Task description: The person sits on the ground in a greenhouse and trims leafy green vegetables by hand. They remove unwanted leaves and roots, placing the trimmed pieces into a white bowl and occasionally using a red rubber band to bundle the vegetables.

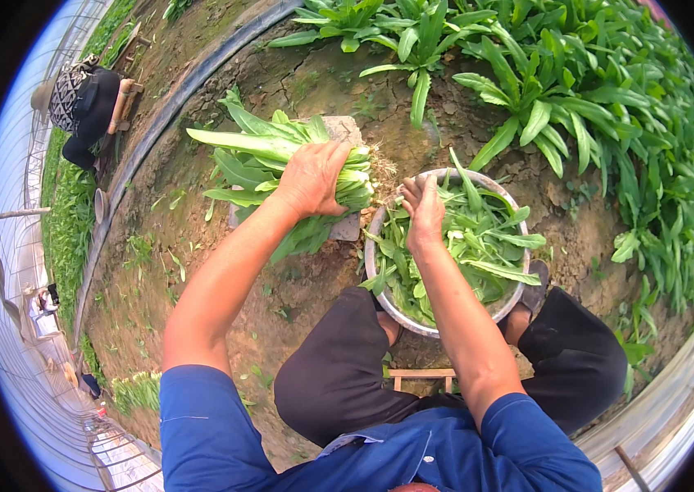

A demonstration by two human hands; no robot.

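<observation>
My left hand (pixel 314 182) lies over a bunch of long-leaved greens (pixel 242 176), fingers wrapped across its pale stems. The bunch rests on a flat stone or block (pixel 342 131), with its leaves to the left and stringy roots (pixel 383 170) to the right. Close to those roots, my right hand (pixel 424 211) is held with fingers stretched out, above the left part of a round bucket (pixel 373 261). I see nothing in that hand. Loose green leaves (pixel 482 238) fill the bucket, which stands between my feet.
Rows of growing greens (pixel 552 98) cover the right side. A dark hose (pixel 175 102) curves across the soil at the left. Beyond it another person (pixel 88 107) bends low. A small wooden stool (pixel 420 374) shows between my legs. Greenhouse film walls (pixel 27 394) border the ground.
</observation>
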